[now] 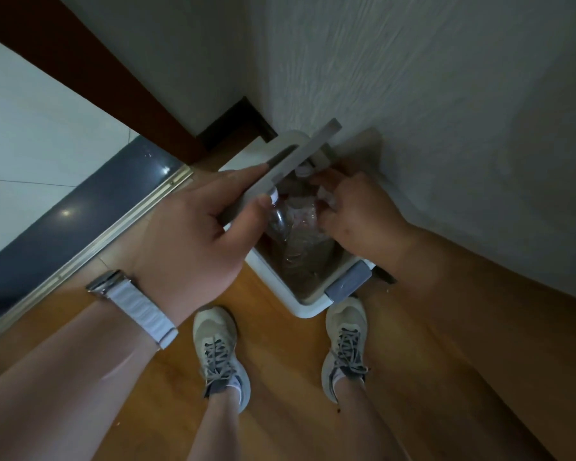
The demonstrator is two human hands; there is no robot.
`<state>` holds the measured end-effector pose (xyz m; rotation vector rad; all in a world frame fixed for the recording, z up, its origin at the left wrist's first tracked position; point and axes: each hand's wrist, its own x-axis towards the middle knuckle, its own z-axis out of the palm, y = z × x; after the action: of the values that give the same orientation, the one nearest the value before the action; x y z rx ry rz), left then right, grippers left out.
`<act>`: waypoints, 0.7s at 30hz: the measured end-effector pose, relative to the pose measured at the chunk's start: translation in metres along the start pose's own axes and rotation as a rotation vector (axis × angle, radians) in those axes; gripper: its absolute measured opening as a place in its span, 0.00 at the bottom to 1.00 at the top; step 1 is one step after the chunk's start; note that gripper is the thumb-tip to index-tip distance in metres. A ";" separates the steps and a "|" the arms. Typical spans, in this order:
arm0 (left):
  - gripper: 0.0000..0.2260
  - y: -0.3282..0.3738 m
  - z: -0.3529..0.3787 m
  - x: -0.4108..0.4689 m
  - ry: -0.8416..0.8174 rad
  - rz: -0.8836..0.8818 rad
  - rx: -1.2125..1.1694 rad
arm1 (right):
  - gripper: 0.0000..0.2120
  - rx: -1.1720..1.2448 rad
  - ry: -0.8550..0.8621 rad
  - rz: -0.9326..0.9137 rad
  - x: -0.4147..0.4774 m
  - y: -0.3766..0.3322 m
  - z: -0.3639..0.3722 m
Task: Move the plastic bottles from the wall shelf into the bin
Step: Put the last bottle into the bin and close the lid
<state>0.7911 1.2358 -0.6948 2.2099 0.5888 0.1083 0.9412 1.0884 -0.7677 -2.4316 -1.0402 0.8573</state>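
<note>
Two bare arms reach down from the bottom of the view. Below them, two pale shoes w/ grey laces stand on the wood floor. The toes are just beside the bin, a white box w/ a grey clip on its near corner. The bin sits on the floor, right by the wall.

L hand has a watch w/ a white strap on its wrist. Its thumb & fingers pinch the grey lid of the bin & hold it tilted up, so the bin is open.

R hand is over the bin's far-right side, by the wall. Its fingers bend down into the bin & curl on a clear bottle. The bottle lies inside the bin, top end toward the L hand, w/ a white cap near the L thumb. More clear crumpled plastic lies under it; can't tell how many bottles that is. A 2nd white cap shows just under the lid.

Farther off, left of the bin, are a shiny metal strip, a dark grey strip, white tiles & a brown door frame.
</note>
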 end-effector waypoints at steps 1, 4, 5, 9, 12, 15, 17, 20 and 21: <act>0.16 0.001 0.000 0.000 0.004 0.001 0.007 | 0.19 -0.019 0.010 -0.003 -0.002 -0.001 -0.003; 0.17 0.001 0.001 -0.001 0.003 0.001 0.008 | 0.13 -0.018 0.007 0.043 -0.018 -0.004 -0.008; 0.17 0.001 0.002 -0.001 0.003 -0.002 0.003 | 0.12 0.002 0.011 0.062 -0.025 -0.005 -0.010; 0.18 -0.001 0.004 -0.001 0.013 -0.003 -0.010 | 0.15 0.117 0.024 0.136 -0.046 -0.016 -0.013; 0.17 -0.002 0.005 -0.001 0.012 0.003 -0.009 | 0.15 0.087 0.012 0.123 -0.046 -0.022 -0.003; 0.18 -0.002 0.004 0.000 0.005 0.009 -0.020 | 0.15 -0.041 -0.066 0.080 -0.045 -0.021 0.019; 0.19 -0.003 0.003 0.001 -0.001 0.017 -0.022 | 0.16 -0.160 -0.280 0.096 -0.049 -0.016 0.040; 0.18 -0.003 0.002 0.002 -0.003 0.021 -0.037 | 0.19 -0.251 -0.366 0.084 -0.056 -0.007 0.059; 0.18 -0.004 0.003 0.002 -0.006 0.018 -0.045 | 0.19 -0.284 -0.349 0.052 -0.054 -0.007 0.060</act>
<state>0.7926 1.2369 -0.6997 2.1716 0.5582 0.1232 0.8688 1.0583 -0.7875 -2.6072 -1.3038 1.2627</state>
